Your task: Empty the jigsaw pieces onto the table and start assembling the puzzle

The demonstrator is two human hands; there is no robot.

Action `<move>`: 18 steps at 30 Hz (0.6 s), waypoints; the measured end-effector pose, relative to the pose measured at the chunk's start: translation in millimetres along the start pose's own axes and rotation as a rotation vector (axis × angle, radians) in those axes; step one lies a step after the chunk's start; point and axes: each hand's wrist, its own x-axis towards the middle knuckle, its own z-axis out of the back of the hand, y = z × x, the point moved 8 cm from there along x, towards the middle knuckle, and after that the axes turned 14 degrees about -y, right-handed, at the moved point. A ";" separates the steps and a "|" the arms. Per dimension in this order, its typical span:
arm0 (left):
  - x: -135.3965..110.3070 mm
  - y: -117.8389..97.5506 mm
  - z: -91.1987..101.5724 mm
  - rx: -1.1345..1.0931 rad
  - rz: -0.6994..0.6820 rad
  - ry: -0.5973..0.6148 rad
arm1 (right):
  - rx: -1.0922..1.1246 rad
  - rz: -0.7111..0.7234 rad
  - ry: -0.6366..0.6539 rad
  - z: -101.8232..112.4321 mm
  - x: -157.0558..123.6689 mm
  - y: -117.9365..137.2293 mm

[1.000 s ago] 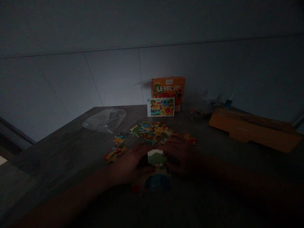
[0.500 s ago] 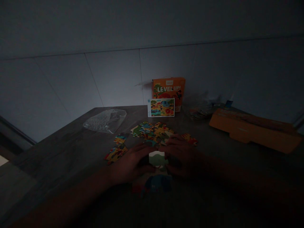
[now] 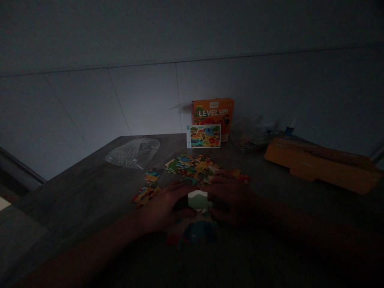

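A pale green and white puzzle piece (image 3: pixel 198 201) lies between my two hands, just above a joined patch of puzzle with a blue elephant (image 3: pixel 196 232). My left hand (image 3: pixel 165 206) grips its left side, thumb below and fingers curled above. From the other side my right hand (image 3: pixel 229 198) closes on the right edge, its thumb low near the joint. Deep shadow hides some fingertips. Just beyond my fingers is a pile of loose puzzle pieces (image 3: pixel 195 166). More puzzle pieces (image 3: pixel 147 194) lie left of my left hand, and some striped orange ones (image 3: pixel 240 176) beyond my right.
A picture card (image 3: pixel 204 137) leans on an orange puzzle box (image 3: pixel 213 110) by the wall. One clear plastic bag (image 3: pixel 133 153) lies at left; another bag with pieces (image 3: pixel 252 138) sits back right. An orange box part (image 3: pixel 321 164) occupies the table's right side.
The view has grown slightly darker. Both hands stay around the green and white puzzle piece, with barely any shift.
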 end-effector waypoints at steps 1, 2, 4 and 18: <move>0.2 0.6 -0.1 0.004 0.009 0.001 | 0.005 -0.006 0.004 -0.1 0.4 0.0; 0.3 1.2 -0.3 0.005 0.015 0.002 | 0.006 -0.012 0.010 -0.4 0.7 -0.2; 0.3 2.2 -0.9 0.003 0.018 0.003 | 0.009 -0.027 0.020 -0.6 1.2 -0.7; 0.4 4.2 -1.7 -0.011 0.035 0.012 | 0.031 -0.040 0.025 -2.1 0.4 -3.0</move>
